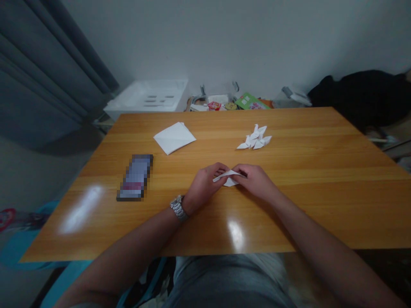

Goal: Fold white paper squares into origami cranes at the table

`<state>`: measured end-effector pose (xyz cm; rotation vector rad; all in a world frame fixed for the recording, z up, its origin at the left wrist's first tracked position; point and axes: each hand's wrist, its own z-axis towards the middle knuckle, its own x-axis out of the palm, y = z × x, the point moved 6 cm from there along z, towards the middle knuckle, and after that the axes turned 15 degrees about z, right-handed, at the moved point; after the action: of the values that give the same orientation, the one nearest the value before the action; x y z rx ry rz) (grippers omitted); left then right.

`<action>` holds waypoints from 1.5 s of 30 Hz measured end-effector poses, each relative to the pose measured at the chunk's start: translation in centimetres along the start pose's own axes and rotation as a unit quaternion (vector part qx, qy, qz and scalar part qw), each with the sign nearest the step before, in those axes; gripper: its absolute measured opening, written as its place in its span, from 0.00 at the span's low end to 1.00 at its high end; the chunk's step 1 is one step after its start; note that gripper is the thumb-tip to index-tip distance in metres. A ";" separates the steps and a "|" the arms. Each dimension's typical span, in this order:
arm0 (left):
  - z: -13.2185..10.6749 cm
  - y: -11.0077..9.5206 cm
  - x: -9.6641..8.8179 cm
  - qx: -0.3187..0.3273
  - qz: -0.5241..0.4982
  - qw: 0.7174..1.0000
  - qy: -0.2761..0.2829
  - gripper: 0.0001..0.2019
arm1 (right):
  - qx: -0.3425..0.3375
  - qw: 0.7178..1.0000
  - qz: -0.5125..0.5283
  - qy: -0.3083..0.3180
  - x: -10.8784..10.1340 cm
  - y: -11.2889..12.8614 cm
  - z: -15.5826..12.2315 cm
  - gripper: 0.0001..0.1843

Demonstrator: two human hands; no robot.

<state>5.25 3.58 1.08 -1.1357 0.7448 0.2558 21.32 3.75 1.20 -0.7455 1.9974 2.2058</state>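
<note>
Between my two hands is a small folded piece of white paper [230, 181], its creased edges spreading out to both sides just above the wooden table. My left hand [207, 182], with a metal watch [179, 208] on its wrist, pinches the paper's left part. From the other side my right hand [253, 179] grips the right part. Some fingertips are hidden behind the paper. Beyond my right hand lie several folded paper cranes [256, 137], bunched together. A stack of white paper sheets [174, 137] rests farther back on the left.
A phone [135, 177] with a blurred screen lies left of my hands on the wooden table [321, 171]. Behind the far edge are a white tray [150, 96], a green booklet [252, 102] and small packets. A dark cloth heap [362, 96] sits at the back right.
</note>
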 end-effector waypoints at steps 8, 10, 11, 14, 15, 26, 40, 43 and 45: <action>0.1 -0.1 -0.6 -0.021 0.012 1.000 -0.013 0.05 | -0.015 0.999 0.020 -0.024 0.0 0.3 -0.2 0.10; 0.1 -0.1 -0.6 -0.022 0.011 1.000 -0.014 0.06 | -0.016 0.999 0.037 -0.033 0.0 0.4 -0.2 0.09; 0.1 -0.1 -0.6 -0.021 0.011 1.000 -0.016 0.06 | -0.014 0.998 0.043 -0.038 0.0 0.4 -0.2 0.09; 0.1 -0.3 -0.6 -0.019 0.013 0.999 -0.021 0.07 | -0.017 0.997 0.062 -0.048 0.1 0.3 -0.2 0.10; 0.1 -0.3 -0.6 -0.018 0.015 0.999 -0.023 0.08 | -0.020 0.996 0.067 -0.051 0.2 0.3 -0.2 0.10; -0.1 -0.5 -1.0 0.050 0.054 0.996 -0.042 0.08 | -0.037 0.994 0.082 -0.055 -0.3 -0.3 0.0 0.10; 0.0 -0.2 -1.8 0.018 0.049 0.996 -0.067 0.08 | -0.024 0.994 0.096 -0.036 -0.7 0.3 -0.1 0.16; 0.1 0.1 -1.8 0.012 0.037 0.997 -0.073 0.08 | -0.015 0.992 0.124 -0.033 -0.7 0.1 -0.1 0.20; 0.2 0.2 -1.7 0.009 0.016 0.997 -0.070 0.09 | -0.015 0.990 0.138 -0.033 -0.7 0.0 -0.1 0.20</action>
<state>3.95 4.10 2.10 -1.0771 0.6396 0.3514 22.02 3.86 1.45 -0.4120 2.1523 2.3756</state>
